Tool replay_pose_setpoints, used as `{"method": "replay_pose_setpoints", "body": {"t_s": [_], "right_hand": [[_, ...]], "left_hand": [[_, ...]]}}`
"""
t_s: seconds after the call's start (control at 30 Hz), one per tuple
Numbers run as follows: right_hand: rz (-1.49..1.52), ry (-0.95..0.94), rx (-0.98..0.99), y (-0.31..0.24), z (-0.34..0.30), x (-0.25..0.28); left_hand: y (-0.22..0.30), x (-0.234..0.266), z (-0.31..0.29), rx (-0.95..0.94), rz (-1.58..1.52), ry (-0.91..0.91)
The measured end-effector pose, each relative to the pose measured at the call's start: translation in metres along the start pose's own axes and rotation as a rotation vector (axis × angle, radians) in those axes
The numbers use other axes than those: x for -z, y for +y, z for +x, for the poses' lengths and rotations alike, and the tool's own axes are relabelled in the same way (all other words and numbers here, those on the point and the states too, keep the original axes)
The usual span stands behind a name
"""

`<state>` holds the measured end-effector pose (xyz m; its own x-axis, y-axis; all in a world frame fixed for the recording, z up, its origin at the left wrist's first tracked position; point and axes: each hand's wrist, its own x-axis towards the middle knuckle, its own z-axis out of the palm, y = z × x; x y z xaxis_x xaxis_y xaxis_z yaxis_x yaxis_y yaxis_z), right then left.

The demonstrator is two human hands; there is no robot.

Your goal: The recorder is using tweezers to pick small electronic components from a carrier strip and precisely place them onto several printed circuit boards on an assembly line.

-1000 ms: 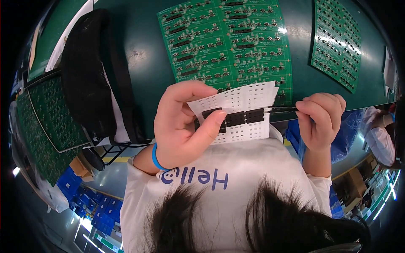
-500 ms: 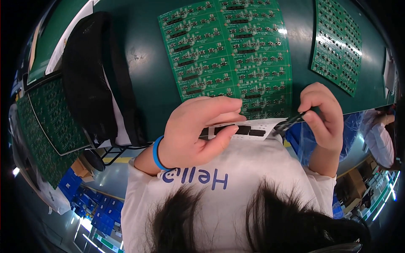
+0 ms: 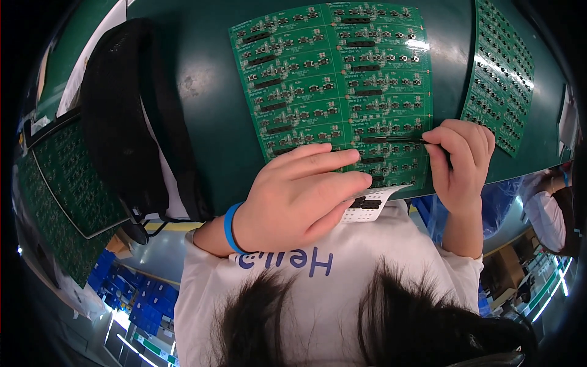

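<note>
A green circuit board panel (image 3: pixel 343 98) with rows of small parts and black strips lies on the bench in front of me. My right hand (image 3: pixel 461 159) pinches thin black tweezers (image 3: pixel 400 139), pointing left over the panel's right half with the tips at a black strip. My left hand (image 3: pixel 299 199), a blue band on its wrist, reaches over the panel's near edge with its fingers stretched out. Under its fingers and thumb is a white strip sheet (image 3: pixel 357 215) with black rectangular pieces on it, partly hidden by the hand.
A second green panel (image 3: pixel 504 73) lies at the far right. To the left sit a black fabric bag (image 3: pixel 125 116) and a framed stack of green boards (image 3: pixel 73 171). Blue bins (image 3: pixel 143 306) stand on the floor behind, and another person's sleeve (image 3: pixel 546 217) shows at the right.
My right hand has moved the tweezers forward and left, from beside the white sheet to over the panel. My left hand has turned palm down, lowering the sheet by the panel's near edge.
</note>
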<state>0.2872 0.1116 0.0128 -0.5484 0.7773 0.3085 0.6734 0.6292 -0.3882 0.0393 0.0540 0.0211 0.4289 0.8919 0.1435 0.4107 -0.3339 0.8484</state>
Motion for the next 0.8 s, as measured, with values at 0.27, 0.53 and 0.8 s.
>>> {"method": "replay_pose_setpoints", "body": {"t_s": [0.27, 0.53, 0.8], "right_hand": [[-0.017, 0.002, 0.028, 0.0004, -0.0015, 0.0006], [-0.007, -0.004, 0.028, -0.0009, -0.0015, 0.0013], [-0.035, -0.022, 0.038, -0.0020, -0.0003, 0.0038]], "left_hand": [[0.0020, -0.0007, -0.0010, -0.013, 0.011, 0.017], [0.0024, -0.0003, -0.0019, -0.024, 0.025, 0.007], [0.0017, -0.0017, -0.0030, -0.059, 0.028, 0.026]]}}
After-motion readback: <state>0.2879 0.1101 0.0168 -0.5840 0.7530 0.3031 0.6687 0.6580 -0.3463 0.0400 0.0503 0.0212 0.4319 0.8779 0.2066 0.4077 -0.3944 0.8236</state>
